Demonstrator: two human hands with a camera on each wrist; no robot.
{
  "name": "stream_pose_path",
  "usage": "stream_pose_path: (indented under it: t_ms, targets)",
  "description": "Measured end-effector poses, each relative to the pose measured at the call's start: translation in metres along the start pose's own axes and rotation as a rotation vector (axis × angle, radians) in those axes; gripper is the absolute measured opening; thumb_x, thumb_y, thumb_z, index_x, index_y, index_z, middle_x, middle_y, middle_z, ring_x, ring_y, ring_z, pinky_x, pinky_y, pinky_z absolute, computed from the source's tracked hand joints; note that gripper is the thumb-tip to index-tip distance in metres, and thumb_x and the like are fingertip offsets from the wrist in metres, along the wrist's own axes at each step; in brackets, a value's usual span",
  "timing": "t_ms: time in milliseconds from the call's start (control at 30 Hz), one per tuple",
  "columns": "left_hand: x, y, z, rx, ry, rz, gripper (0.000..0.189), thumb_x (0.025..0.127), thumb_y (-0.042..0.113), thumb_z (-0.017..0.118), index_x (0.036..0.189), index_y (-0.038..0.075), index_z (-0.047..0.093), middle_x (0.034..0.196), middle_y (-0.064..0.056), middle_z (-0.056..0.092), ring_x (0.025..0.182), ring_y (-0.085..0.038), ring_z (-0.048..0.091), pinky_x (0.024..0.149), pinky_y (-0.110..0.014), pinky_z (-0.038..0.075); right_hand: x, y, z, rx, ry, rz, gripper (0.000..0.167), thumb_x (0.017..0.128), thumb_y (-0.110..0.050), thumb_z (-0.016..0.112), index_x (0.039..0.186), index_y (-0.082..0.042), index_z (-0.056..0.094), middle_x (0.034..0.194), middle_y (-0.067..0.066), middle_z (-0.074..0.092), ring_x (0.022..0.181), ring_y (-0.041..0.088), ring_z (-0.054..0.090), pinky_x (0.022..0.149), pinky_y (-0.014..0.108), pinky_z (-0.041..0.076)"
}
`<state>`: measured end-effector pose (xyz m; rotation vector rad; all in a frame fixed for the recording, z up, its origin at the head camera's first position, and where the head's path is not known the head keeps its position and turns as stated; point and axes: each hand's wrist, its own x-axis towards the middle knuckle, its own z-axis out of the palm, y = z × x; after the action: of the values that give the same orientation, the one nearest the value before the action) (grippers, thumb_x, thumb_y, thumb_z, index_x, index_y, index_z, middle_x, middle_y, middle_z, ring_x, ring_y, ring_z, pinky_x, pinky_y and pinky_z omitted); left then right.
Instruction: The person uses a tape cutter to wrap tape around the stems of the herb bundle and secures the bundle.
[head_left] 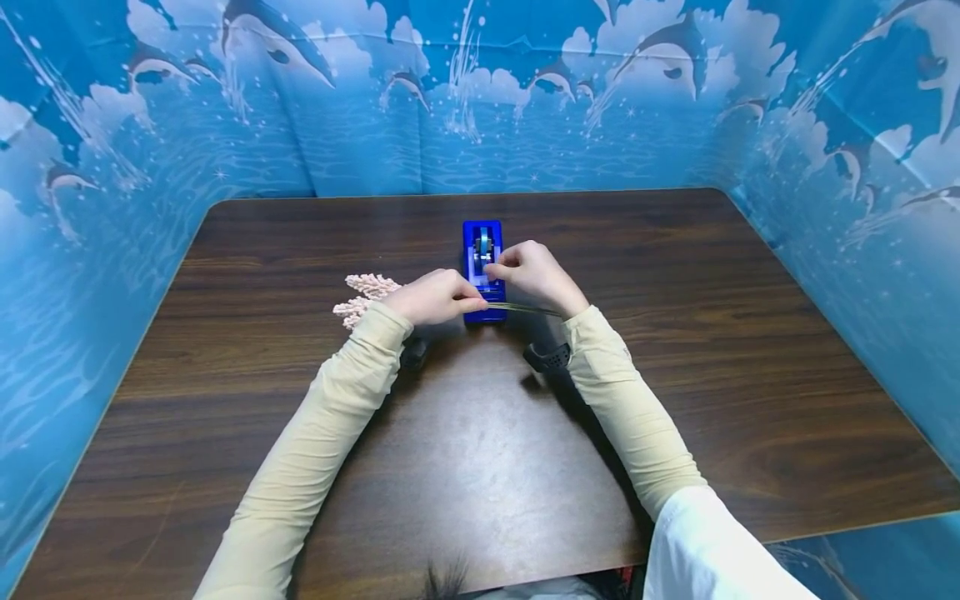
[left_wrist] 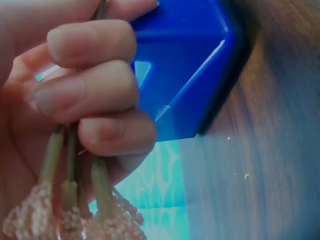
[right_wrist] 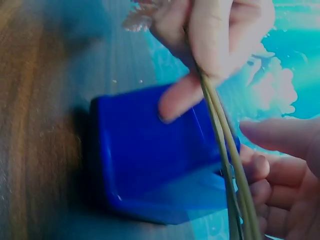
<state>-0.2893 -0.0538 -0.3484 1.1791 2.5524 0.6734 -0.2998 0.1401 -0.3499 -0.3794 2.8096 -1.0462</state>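
My left hand [head_left: 442,297] grips a bunch of dried flowers [head_left: 367,287] by the stems, fingers curled round them in the left wrist view. The pale pink clustered heads [left_wrist: 115,227] stick out on its far left side. Thin greenish stems [right_wrist: 227,145] run rightward, passing in front of a blue tape dispenser [head_left: 471,250] toward my right wrist. One left fingertip [right_wrist: 172,105] overlaps the dispenser. At the dispenser's right side, my right hand [head_left: 534,271] reaches over with bent fingers, the thumb [right_wrist: 280,135] apart from the fingertips.
The dispenser stands on a dark wood-grain table [head_left: 465,467], near the middle of its far half. A blue dolphin-print curtain [head_left: 480,158] borders the table's back and sides. Black wrist devices [head_left: 547,357] hang under both forearms.
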Motion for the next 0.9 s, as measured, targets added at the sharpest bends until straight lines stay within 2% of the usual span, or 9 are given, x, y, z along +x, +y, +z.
stream_pose_path:
  t_ms: [167,267,367,433,500,700,900]
  targets:
    - [0.003,0.001,0.006,0.001,0.043,-0.029,0.028,0.098,0.021,0.057,0.083,0.002,0.071,0.059,0.005,0.044,0.056,-0.01,0.04,0.059,-0.025,0.034,0.0,-0.003,0.004,0.012,0.032,0.048,0.025,0.091,-0.026,0.067,0.089,-0.002,0.074,0.079,0.005,0.067,0.067,0.011,0.047,0.06,0.021,0.038]
    - [0.005,0.0,0.01,0.021,0.083,-0.037,0.026,0.098,0.021,0.057,0.089,0.003,0.074,0.064,-0.002,0.057,0.06,-0.013,0.046,0.062,-0.027,0.039,0.001,-0.002,0.006,0.024,0.065,0.07,0.024,0.089,-0.025,0.068,0.091,-0.002,0.074,0.082,0.004,0.068,0.068,0.011,0.049,0.061,0.021,0.039]
    - [0.007,0.001,0.013,0.038,0.13,-0.052,0.024,0.097,0.022,0.058,0.097,0.005,0.075,0.079,-0.008,0.07,0.068,-0.017,0.054,0.069,-0.031,0.045,0.003,-0.002,0.007,0.04,0.103,0.08,0.022,0.089,-0.023,0.068,0.09,-0.001,0.073,0.079,0.003,0.066,0.068,0.011,0.049,0.06,0.02,0.038]
    - [0.008,0.001,0.015,0.045,0.157,-0.072,0.024,0.097,0.022,0.058,0.1,0.006,0.075,0.087,-0.009,0.073,0.072,-0.019,0.057,0.073,-0.034,0.048,0.004,-0.002,0.008,0.066,0.118,0.089,0.022,0.09,-0.021,0.067,0.09,0.0,0.072,0.078,0.002,0.064,0.068,0.011,0.049,0.06,0.02,0.038]
    - [0.009,0.002,0.017,0.043,0.179,-0.093,0.024,0.097,0.022,0.058,0.101,0.006,0.075,0.089,-0.009,0.074,0.073,-0.02,0.058,0.074,-0.036,0.048,0.004,-0.002,0.008,0.098,0.125,0.105,0.021,0.091,-0.02,0.066,0.091,0.0,0.072,0.078,0.002,0.062,0.069,0.012,0.049,0.06,0.021,0.039]
    - [0.012,0.003,0.02,0.032,0.231,-0.14,0.024,0.097,0.023,0.058,0.102,0.006,0.075,0.081,-0.008,0.069,0.07,-0.021,0.057,0.071,-0.035,0.046,0.004,-0.006,0.006,0.15,0.133,0.128,0.02,0.092,-0.02,0.064,0.094,-0.001,0.071,0.081,0.003,0.062,0.07,0.014,0.05,0.06,0.022,0.041]
    - [0.014,0.0,0.021,0.019,0.232,-0.151,0.025,0.097,0.023,0.058,0.103,0.006,0.074,0.083,-0.008,0.069,0.072,-0.021,0.056,0.073,-0.035,0.046,0.002,-0.004,0.0,0.234,0.155,0.106,0.022,0.091,-0.019,0.065,0.095,0.001,0.07,0.077,0.001,0.061,0.067,0.01,0.048,0.058,0.02,0.038]
